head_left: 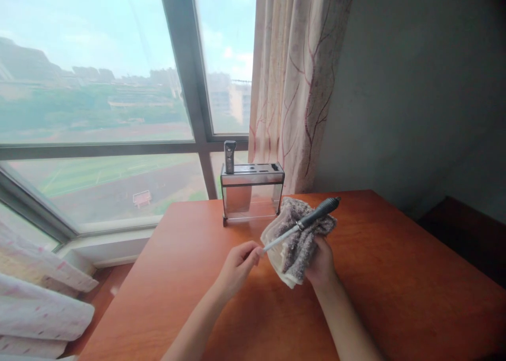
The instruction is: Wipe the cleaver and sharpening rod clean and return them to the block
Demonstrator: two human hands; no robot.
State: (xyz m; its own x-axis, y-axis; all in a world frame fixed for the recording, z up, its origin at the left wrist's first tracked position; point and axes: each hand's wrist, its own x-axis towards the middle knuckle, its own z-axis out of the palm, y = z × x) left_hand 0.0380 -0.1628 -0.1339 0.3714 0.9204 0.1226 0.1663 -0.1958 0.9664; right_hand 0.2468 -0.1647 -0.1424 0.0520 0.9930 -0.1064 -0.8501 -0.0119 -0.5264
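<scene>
Wiping the sharpening rod [304,223]
Left hand [237,266] fingers pinch its tip; right hand [321,263] clamps the cloth [294,245]. Next: slide gently.

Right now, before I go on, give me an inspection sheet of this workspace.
Surface: orange-brown wooden table, bare where visible.
Job's things: sharpening rod with a black handle, lying across a grey-brown cloth.
Clutter: metal knife block at the far edge, one dark handle standing in it.
Hands: left hand pinches the rod's tip; right hand holds the cloth around the rod.
Cables: nothing seen.
Surroundings: window behind, patterned curtain beside it, grey wall to the right, folded fabric lower left.
</scene>
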